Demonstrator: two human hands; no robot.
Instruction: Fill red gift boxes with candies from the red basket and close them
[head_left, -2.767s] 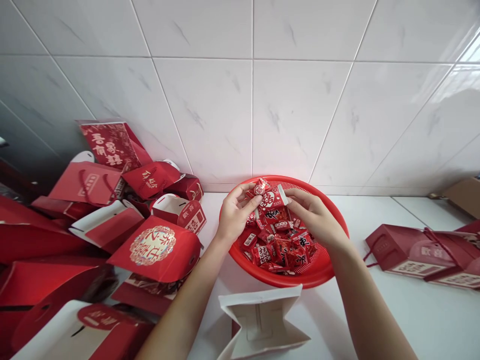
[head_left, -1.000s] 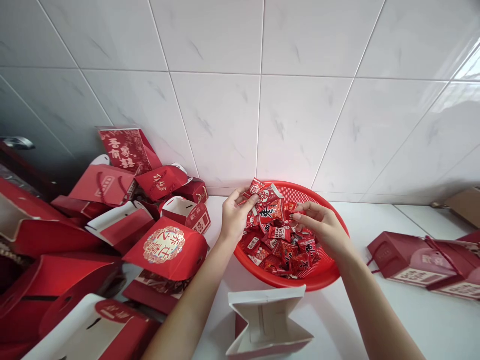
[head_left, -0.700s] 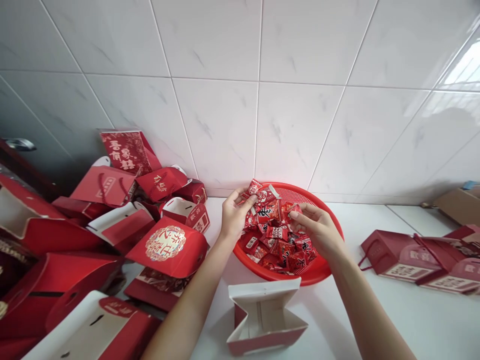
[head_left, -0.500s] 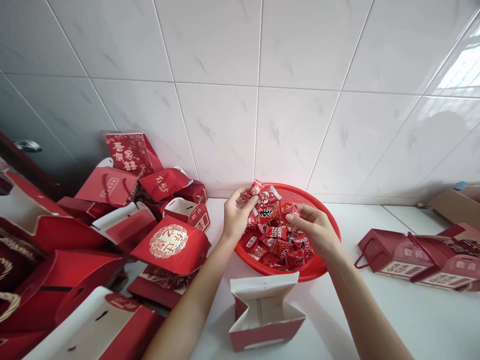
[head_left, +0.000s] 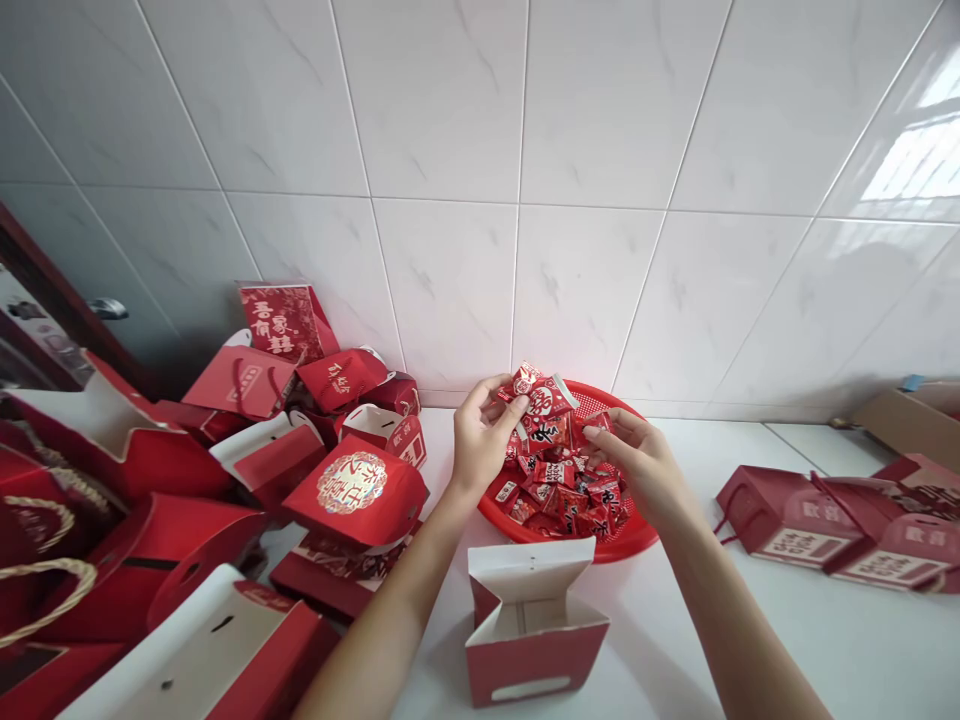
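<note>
A round red plastic basket [head_left: 643, 538] holds many red-wrapped candies [head_left: 559, 497]. Over its left side, my left hand [head_left: 484, 430] is closed on several wrapped candies [head_left: 546, 398], pinched between thumb and fingers. My right hand [head_left: 634, 455] is above the right side, with a red wrapped candy [head_left: 592, 430] between thumb and fingertips. In front of the basket stands a red box [head_left: 536, 660] with its white-lined top open.
Red gift boxes [head_left: 356, 490] and bags are heaped on the left. Closed red boxes [head_left: 795, 525] lie on the white table [head_left: 847, 645] at the right, near a cardboard box [head_left: 911, 425]. A tiled wall [head_left: 592, 290] rises behind.
The view has shifted slightly. Both hands keep their grips over the basket, and the candies in my left hand stand out a little more.
</note>
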